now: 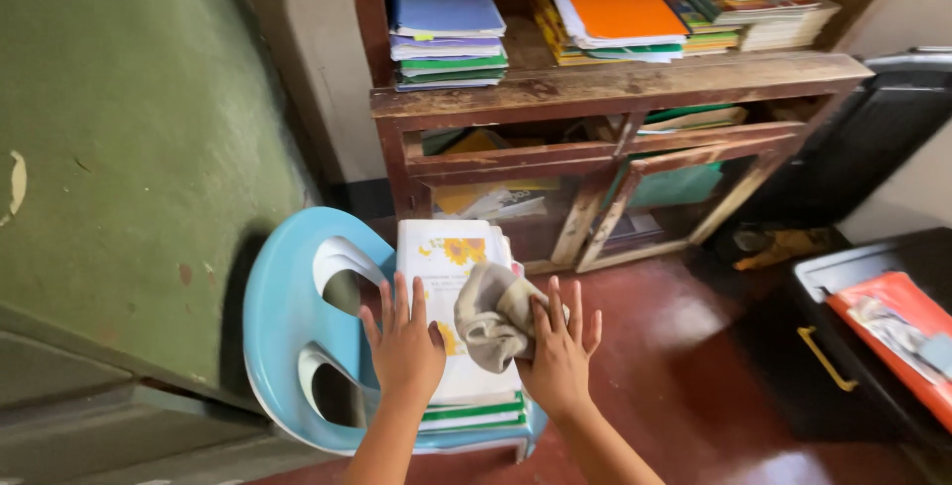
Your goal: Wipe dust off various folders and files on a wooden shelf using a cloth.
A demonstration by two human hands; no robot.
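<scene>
1. The stack of books (458, 326) lies on the seat of a light blue plastic chair (283, 316), its long axis running away from the person toward the wooden bookshelf (615, 88)

2. The left hand (405, 346) lies flat on the near left part of the top cover, fingers spread and pointing away along that long axis; its grip is apart and closed on nothing, only pressing down

3. The right hand (560, 356) sits at the right edge of the stack, palm down, fingers spread over a crumpled grey-beige cloth (493, 316); it presses the cloth onto the cover and does not pinch it, so this grip too is apart

4. The cloth lies just ahead and left of the right palm, between the two hands, touching the white cover with its sunflower picture; the right hand is the nearer one to it

5. The far half of the cover stretches bare beyond both sets of fingertips, straight ahead along the book's length

6. A black case with a red folder (897, 331) sits well apart on the floor at the right
</scene>
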